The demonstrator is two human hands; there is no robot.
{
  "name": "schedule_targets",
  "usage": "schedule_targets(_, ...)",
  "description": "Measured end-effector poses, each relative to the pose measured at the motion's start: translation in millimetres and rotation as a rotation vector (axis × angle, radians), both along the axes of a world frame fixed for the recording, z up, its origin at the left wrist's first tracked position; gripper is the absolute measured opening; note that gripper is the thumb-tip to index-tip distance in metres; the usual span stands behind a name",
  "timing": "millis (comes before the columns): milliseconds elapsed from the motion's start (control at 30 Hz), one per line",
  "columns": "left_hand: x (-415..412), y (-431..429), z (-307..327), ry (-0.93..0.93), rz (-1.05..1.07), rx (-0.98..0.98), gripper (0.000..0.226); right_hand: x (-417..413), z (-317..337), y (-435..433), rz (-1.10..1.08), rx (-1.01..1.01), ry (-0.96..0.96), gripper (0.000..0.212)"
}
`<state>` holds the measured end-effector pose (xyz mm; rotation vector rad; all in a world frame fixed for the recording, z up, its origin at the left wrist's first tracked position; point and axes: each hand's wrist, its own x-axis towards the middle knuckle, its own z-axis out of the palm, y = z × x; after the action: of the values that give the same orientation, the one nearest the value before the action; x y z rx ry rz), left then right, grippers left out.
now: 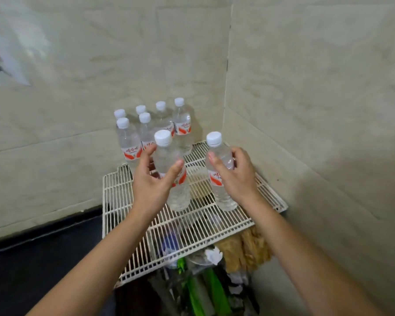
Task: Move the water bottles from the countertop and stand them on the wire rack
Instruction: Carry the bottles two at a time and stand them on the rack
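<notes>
Two water bottles stood upright near the middle of the wire rack (146,224), one under each of the hands. The left hand (154,179) was loosely curled around the left bottle (171,172), thumb across its label and fingers behind, with gaps showing, so it looked half open rather than clamped. The right hand (235,172) was wrapped about the shoulder of the right bottle (221,160), fingers on the far side; whether it pressed firmly could not be told. Six more bottles (151,126) were clustered at the rack's back left corner, close to the wall. The main risk seemed to be the footing: the bottle bases rested on thin parallel wires (no flat surface underneath), so a base set between wires could tilt once let go. A toppling bottle would likely roll toward the rack's front edge, where clutter (203,281) lay below. Drawing either hand away carelessly could also nudge its bottle into the other, since they stood fairly near each other.
</notes>
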<state>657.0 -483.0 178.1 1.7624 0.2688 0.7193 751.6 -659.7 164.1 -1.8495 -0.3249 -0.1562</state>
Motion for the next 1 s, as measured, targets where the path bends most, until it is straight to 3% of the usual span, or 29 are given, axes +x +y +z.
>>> schedule_targets(167, 26.6, -22.8, -15.3, 0.073, -0.032, -0.014, 0.069, 42.8, -16.0, -16.7, 0.131, -0.082, 0.035, 0.064)
schedule_targets(300, 35.0, -25.6, -26.8, 0.143, -0.018, -0.026, 0.07, 59.2, -18.1, -35.6, 0.201, -0.086, 0.021, 0.048)
schedule_targets(367, 37.7, -21.9, -24.1, 0.159, 0.008, 0.001, 0.068, 62.2, -18.6, -43.0, 0.22, -0.1, -0.004, 0.055)
schedule_targets(500, 44.3, -9.5, -5.4, 0.17, 0.088, 0.2, 0.046, 62.6, -4.3, -47.2, 0.25, -0.145, -0.145, 0.062)
schedule_targets(667, 47.5, 14.3, 22.2, 0.158, 0.097, 0.453, 0.033, 66.6, 28.8, -36.8, 0.275, -0.403, -0.354, 0.044)
schedule_targets(800, 55.4, 28.3, 34.1, 0.194, 0.009, 0.454, 0.029, 86.4, 49.4, -22.7, 0.345, -0.523, -0.333, 0.04)
schedule_targets(1000, 93.7, 49.7, 56.5, 0.184, -0.061, 0.552, 0.024, 113.9, 66.0, 18.0, 0.286, -0.466, -0.282, 0.046)
